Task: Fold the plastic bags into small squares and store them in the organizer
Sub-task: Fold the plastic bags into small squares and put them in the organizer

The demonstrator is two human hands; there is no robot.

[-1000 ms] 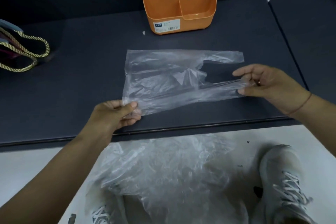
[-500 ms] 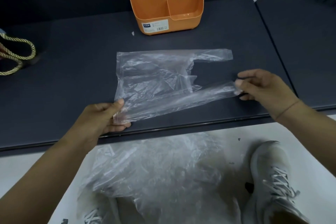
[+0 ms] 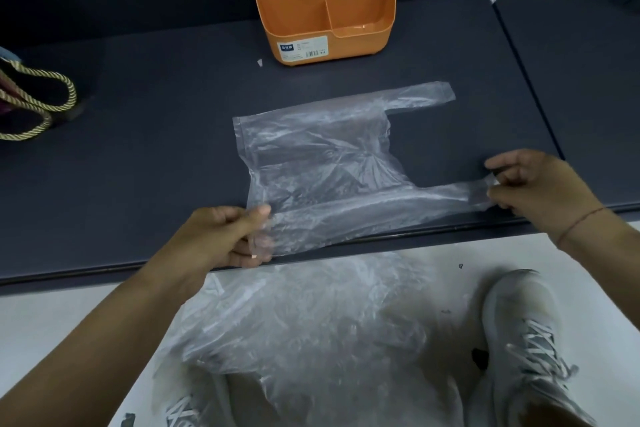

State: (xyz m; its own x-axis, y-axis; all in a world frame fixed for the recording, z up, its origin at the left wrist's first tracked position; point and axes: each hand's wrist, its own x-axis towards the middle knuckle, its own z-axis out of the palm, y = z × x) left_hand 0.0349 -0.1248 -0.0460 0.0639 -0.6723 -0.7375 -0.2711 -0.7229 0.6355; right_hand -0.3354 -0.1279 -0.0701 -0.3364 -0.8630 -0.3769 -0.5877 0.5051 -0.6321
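A clear plastic bag (image 3: 322, 163), spread on the dark surface (image 3: 138, 166), is pinched at its near left corner by the left hand (image 3: 218, 236) and at its near handle by the right hand (image 3: 540, 187); an orange plastic organizer (image 3: 325, 21) is set beyond.

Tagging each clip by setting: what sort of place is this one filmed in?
Probably a plain workroom or recording space, hard to say: dark tables set side by side, a bare white floor, an orange organizer with shop labels on it.
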